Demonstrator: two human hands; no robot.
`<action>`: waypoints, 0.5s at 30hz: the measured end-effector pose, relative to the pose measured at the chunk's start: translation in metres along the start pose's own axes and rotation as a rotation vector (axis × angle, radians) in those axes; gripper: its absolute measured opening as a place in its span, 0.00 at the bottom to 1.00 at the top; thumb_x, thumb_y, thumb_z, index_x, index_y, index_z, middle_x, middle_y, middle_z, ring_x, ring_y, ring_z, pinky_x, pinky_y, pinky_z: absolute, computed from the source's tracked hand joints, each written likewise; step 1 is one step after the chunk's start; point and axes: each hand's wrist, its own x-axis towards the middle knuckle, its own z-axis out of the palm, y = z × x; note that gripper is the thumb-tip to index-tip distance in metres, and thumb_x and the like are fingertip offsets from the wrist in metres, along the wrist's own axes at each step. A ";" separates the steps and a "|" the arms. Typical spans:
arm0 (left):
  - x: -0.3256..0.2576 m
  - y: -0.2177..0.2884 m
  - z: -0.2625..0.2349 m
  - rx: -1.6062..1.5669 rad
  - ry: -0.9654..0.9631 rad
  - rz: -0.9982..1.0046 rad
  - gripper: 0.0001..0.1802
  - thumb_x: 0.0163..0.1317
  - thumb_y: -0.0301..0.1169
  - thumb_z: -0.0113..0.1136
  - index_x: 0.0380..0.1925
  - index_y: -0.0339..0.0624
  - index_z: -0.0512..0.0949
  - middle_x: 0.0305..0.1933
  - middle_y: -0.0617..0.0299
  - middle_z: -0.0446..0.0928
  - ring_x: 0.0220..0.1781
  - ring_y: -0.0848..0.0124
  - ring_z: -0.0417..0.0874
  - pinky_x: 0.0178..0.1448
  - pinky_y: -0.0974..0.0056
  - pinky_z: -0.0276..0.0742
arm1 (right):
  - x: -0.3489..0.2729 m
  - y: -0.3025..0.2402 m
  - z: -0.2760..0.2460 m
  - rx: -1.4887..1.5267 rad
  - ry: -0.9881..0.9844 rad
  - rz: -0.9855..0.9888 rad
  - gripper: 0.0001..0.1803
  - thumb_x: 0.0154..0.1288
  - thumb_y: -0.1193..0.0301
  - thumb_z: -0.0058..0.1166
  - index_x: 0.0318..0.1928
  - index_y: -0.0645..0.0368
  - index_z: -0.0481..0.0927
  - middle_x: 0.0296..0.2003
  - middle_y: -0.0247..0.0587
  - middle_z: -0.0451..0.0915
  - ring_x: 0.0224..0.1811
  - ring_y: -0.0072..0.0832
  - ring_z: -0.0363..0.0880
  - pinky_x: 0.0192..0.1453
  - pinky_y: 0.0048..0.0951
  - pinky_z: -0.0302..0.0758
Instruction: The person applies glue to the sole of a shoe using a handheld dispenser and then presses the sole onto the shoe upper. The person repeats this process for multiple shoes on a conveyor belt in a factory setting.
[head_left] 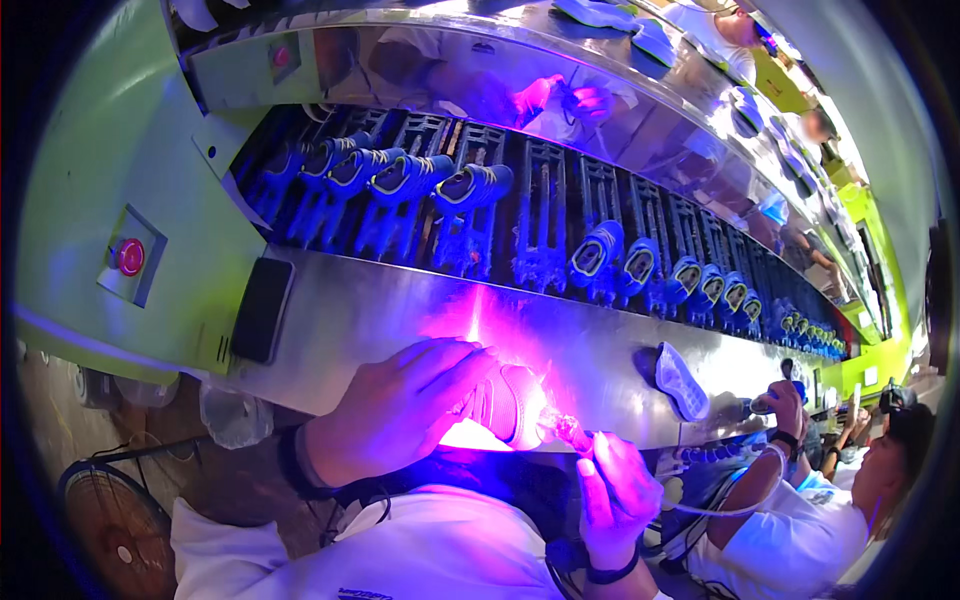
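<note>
Metal bench (340,325); shoe (516,404) end faces right; left hand (415,395) obscures long axis.

At left, 1 round red button (129,257) sits recessed in the green housing (75,200), and 1 flat black rectangular object (264,310) lies at the housing's edge. Lower down are 1 clear plastic container (235,415) and 1 round fan (115,540) with a wire guard. At right, 1 co-worker (790,535) wears a white shirt.
</note>
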 end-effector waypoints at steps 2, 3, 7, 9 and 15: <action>0.000 0.001 -0.005 -0.018 -0.034 -0.006 0.32 0.61 0.34 0.64 0.66 0.38 0.74 0.60 0.47 0.78 0.59 0.47 0.82 0.58 0.49 0.83 | 0.012 0.001 -0.005 0.009 -0.031 -0.031 0.14 0.56 0.82 0.66 0.45 0.70 0.86 0.39 0.55 0.87 0.41 0.46 0.88 0.50 0.40 0.83; -0.001 0.000 -0.009 -0.034 -0.050 -0.003 0.32 0.61 0.34 0.65 0.66 0.38 0.74 0.60 0.47 0.79 0.58 0.47 0.83 0.58 0.49 0.83 | 0.017 0.002 -0.007 0.002 -0.047 -0.066 0.14 0.55 0.83 0.67 0.45 0.68 0.87 0.39 0.53 0.87 0.41 0.45 0.88 0.49 0.39 0.83; 0.002 -0.005 -0.022 -0.183 -0.213 -0.032 0.36 0.58 0.35 0.71 0.66 0.37 0.73 0.59 0.45 0.80 0.56 0.48 0.85 0.59 0.50 0.83 | 0.034 0.008 -0.019 0.015 -0.151 -0.119 0.14 0.53 0.83 0.69 0.43 0.65 0.88 0.40 0.50 0.88 0.41 0.45 0.88 0.46 0.38 0.84; 0.001 -0.004 -0.026 -0.300 -0.253 -0.048 0.39 0.54 0.35 0.75 0.66 0.36 0.73 0.60 0.44 0.80 0.56 0.49 0.85 0.60 0.51 0.82 | 0.039 0.011 -0.020 0.045 -0.179 -0.136 0.14 0.53 0.83 0.69 0.43 0.66 0.87 0.39 0.51 0.87 0.40 0.46 0.88 0.45 0.39 0.85; -0.010 -0.012 -0.009 -0.524 -0.263 -0.092 0.45 0.49 0.38 0.81 0.67 0.33 0.72 0.62 0.43 0.79 0.60 0.50 0.84 0.65 0.53 0.79 | 0.014 0.015 0.003 0.151 -0.103 0.084 0.16 0.56 0.83 0.67 0.47 0.70 0.86 0.41 0.57 0.87 0.41 0.45 0.89 0.49 0.38 0.84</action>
